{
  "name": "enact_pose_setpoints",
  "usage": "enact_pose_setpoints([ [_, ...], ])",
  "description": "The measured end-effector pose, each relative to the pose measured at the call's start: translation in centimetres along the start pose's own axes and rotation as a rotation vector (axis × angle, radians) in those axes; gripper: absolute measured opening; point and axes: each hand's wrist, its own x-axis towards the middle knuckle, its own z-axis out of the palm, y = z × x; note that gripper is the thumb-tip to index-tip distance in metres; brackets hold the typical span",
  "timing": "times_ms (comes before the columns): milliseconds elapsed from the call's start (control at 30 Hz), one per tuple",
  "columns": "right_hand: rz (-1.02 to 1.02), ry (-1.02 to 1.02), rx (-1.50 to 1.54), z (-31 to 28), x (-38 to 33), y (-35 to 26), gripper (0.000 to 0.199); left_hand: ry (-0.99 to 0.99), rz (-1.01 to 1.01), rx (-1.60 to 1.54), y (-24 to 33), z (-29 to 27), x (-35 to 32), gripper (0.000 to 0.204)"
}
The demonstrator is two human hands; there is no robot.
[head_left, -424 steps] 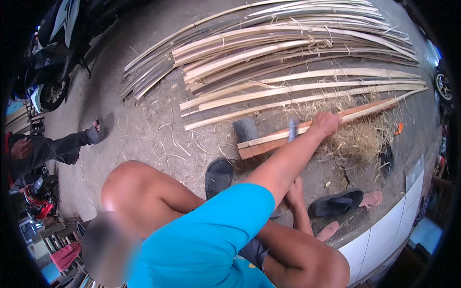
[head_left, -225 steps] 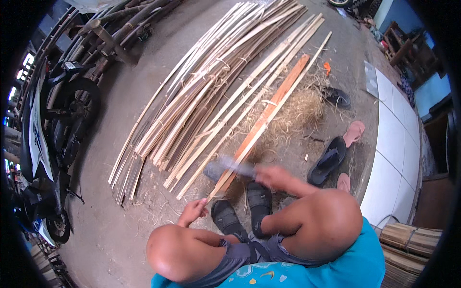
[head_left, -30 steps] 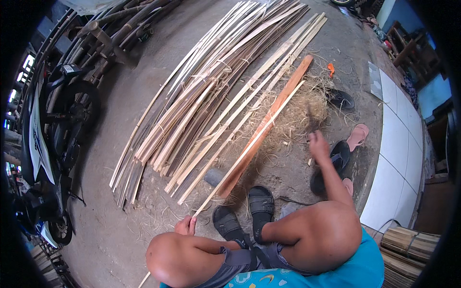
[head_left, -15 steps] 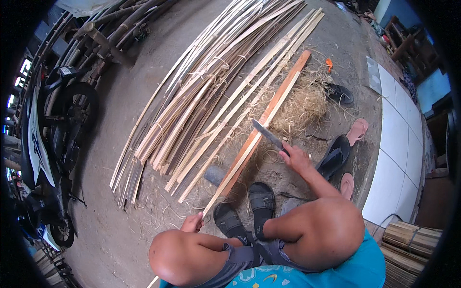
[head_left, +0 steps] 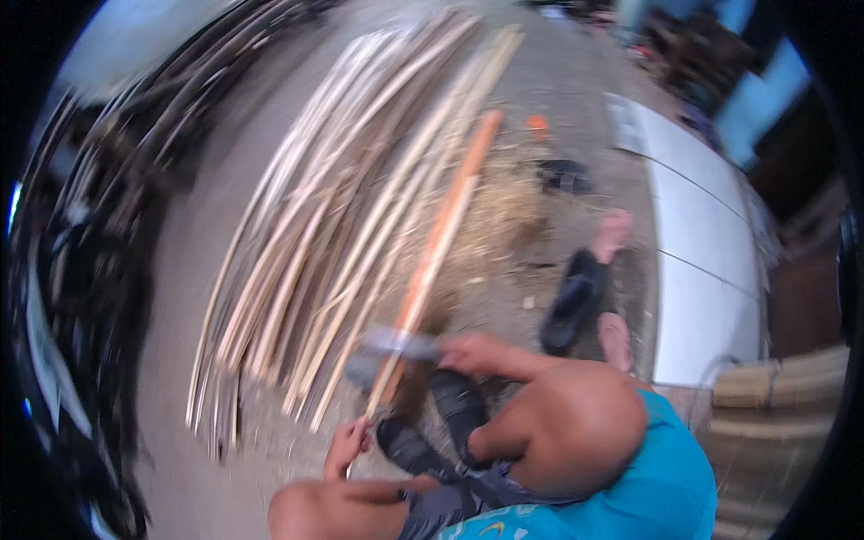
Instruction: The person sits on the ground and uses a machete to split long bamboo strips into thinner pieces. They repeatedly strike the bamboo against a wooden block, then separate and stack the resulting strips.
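The view is motion-blurred. My left hand [head_left: 346,445] grips the near end of a thin bamboo strip [head_left: 382,396] just above my knee. My right hand [head_left: 470,353] is closed on the handle of a broad knife [head_left: 396,342], whose blade lies across the strip close to my feet. The strip rests along a long orange-brown wooden beam [head_left: 441,234] that runs away from me. My feet wear dark sandals [head_left: 459,405] on the ground beside the beam's near end.
A wide pile of split bamboo strips [head_left: 315,234] lies to the left of the beam. Dry shavings [head_left: 508,211] sit to its right. A loose black sandal [head_left: 571,301], a white tiled ledge [head_left: 702,270] and a parked motorbike [head_left: 63,324] surround the spot.
My right hand has swung the knife from out on the right, near the loose sandal, back down to the near end of the strip. My left hand has kept its hold.
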Motion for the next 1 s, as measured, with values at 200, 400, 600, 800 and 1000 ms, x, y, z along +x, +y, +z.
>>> enact_pose_setpoints([
  [200, 0.190, 0.128, -0.349, -5.7, 1.9, 5.2, 0.045, 0.005, 0.238, 0.129, 7.5, 1.5, -0.4, 0.042],
  [400, -0.008, 0.038, -0.073, -2.6, 2.7, 4.2, 0.037, -0.146, 0.481, 0.234, 18.6, 2.6, -2.3, 0.038],
  [600, 0.372, 0.426, -0.010, -11.4, 3.9, 4.2, 0.039, -0.201, 0.591, 0.266, 23.2, 2.0, -3.5, 0.035],
  [800, 0.420, 0.674, 0.201, -8.7, 2.4, 2.6, 0.045, -0.241, 0.644, 0.278, 25.4, 2.3, -4.5, 0.033],
  [1000, 0.743, 0.474, 0.208, -4.3, -3.7, 6.5, 0.058, -0.276, 0.682, 0.293, 26.4, 2.9, -5.3, 0.030],
])
